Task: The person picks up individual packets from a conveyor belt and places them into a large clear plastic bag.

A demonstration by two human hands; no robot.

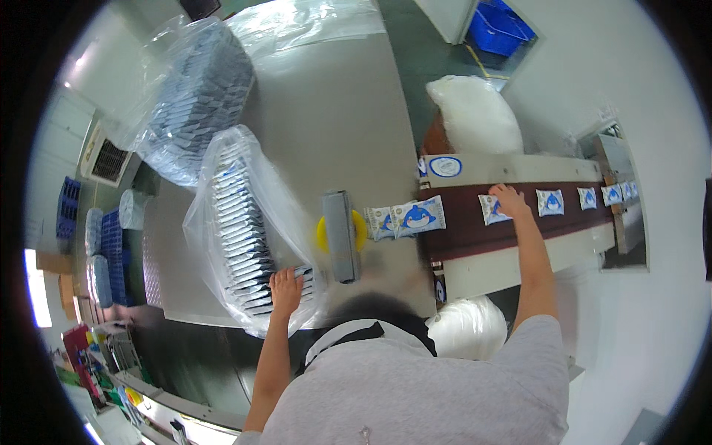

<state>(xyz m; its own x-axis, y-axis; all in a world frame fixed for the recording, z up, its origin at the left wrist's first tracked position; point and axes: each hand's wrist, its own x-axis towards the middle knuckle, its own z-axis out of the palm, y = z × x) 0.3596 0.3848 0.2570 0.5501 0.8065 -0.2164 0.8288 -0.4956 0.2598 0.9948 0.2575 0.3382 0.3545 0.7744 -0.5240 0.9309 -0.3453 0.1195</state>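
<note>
White sachet with blue dolphin print lies flat under right hand.

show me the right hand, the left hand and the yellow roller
right hand (509,200), head view, back of the hand
left hand (285,288), head view, back of the hand
yellow roller (360,230), head view, its right rim

Bare table is left open between the big clear bags and the belt. The middle is blocked by a grey block on a yellow disc. Left side is crowded by the bag of stacked packets, left hand resting in it. Dark belt is open between the blue-and-white packets, right hand on one; far end narrowed by a metal guide
</note>
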